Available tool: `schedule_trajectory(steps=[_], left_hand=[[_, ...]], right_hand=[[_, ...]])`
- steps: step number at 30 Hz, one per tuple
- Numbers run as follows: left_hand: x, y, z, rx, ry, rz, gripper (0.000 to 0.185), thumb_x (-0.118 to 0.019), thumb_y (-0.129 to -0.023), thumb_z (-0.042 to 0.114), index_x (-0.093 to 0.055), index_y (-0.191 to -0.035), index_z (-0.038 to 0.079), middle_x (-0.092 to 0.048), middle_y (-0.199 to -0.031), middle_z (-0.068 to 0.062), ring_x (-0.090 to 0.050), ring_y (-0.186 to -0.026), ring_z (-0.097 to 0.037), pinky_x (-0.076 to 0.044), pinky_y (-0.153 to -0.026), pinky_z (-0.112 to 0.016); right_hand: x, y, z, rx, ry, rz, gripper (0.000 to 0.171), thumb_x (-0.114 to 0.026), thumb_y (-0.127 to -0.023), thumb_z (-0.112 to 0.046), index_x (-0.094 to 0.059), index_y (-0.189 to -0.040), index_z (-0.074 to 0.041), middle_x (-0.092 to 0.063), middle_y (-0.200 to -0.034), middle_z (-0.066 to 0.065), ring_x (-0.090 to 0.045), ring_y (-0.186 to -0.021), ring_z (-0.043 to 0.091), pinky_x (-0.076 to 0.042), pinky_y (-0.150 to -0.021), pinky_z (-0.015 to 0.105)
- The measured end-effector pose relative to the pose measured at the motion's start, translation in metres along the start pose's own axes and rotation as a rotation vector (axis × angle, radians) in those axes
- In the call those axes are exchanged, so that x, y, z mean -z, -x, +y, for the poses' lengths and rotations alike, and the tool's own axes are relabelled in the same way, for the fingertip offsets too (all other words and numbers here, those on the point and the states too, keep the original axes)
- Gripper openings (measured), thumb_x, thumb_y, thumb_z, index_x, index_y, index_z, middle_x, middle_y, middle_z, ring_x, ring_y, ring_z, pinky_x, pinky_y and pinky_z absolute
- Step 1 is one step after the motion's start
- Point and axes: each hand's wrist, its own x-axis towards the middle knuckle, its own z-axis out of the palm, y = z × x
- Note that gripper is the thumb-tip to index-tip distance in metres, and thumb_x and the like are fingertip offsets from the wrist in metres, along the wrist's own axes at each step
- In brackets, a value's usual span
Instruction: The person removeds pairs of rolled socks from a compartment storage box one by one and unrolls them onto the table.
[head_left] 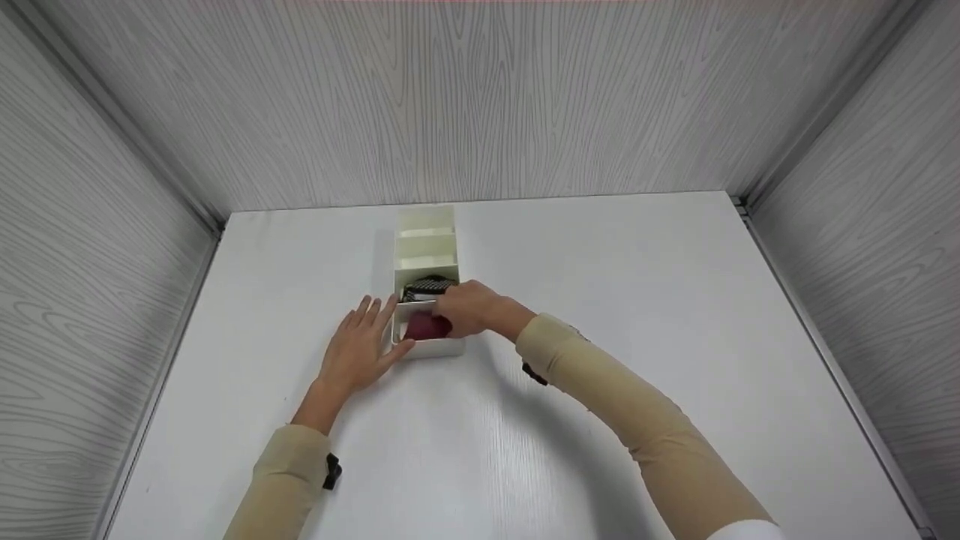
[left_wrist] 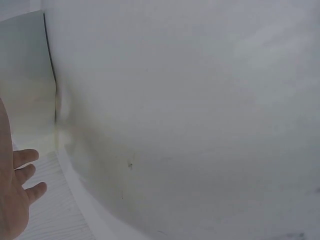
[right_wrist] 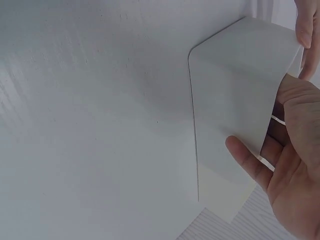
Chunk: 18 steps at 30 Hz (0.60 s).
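Note:
A long white box (head_left: 427, 349) with compartments in a row stands on the white table. In its nearest compartment lies a dark red, soft-looking bundle (head_left: 424, 327), perhaps folded cloth. My right hand (head_left: 466, 309) reaches over the box's right side with curled fingers at the bundle's right end; the fingertips are hidden inside. In the right wrist view, one finger of the right hand (right_wrist: 295, 165) stays outside, along the box wall (right_wrist: 230, 100). My left hand (head_left: 358, 349), fingers spread, rests at the box's near left corner. The left wrist view catches part of that hand (left_wrist: 15, 195).
A black-and-white patterned item (head_left: 429, 288) fills the second compartment from the front. Two pale compartments (head_left: 426, 247) lie beyond it, toward the back wall (head_left: 480, 105). Wood-grain panels (head_left: 82, 270) enclose the table (head_left: 615, 300) at the sides.

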Motion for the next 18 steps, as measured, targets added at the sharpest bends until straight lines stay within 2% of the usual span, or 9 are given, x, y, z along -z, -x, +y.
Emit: schedule_trajectory(steps=[8,13,18], left_hand=[[0.0018,0.0003,-0.0001,-0.002,-0.008,-0.001,0.085,-0.052,-0.103,0.063,-0.025,-0.169,0.015,-0.043,-0.164,-0.027,-0.030,-0.161,-0.042,-0.030,-0.129,-0.058],[0.0003,0.0011,-0.0004,-0.009,-0.009,0.020,0.085,-0.054,-0.103,0.062,-0.028,-0.168,0.014,-0.044,-0.163,-0.027,-0.032,-0.160,-0.042,-0.032,-0.128,-0.057],[-0.0006,0.0022,-0.0005,-0.009,0.005,0.036,0.085,-0.054,-0.102,0.063,-0.028,-0.168,0.017,-0.046,-0.162,-0.027,-0.034,-0.159,-0.042,-0.033,-0.128,-0.056]], right_hand=[[0.0025,-0.0028,-0.0065,-0.035,-0.034,-0.054,0.020,-0.070,-0.101,-0.029,-0.074,-0.107,-0.010,-0.077,-0.105,0.009,-0.065,-0.090,0.022,-0.059,-0.091,0.042],[-0.0011,-0.0050,-0.0045,-0.043,-0.047,-0.027,0.017,-0.075,-0.097,-0.025,-0.075,-0.104,-0.010,-0.078,-0.103,0.009,-0.067,-0.091,0.024,-0.059,-0.089,0.043],[-0.0044,-0.0069,-0.0006,-0.048,-0.100,-0.006,0.015,-0.077,-0.095,-0.024,-0.076,-0.101,-0.011,-0.078,-0.098,0.007,-0.062,-0.084,0.022,-0.058,-0.085,0.043]])
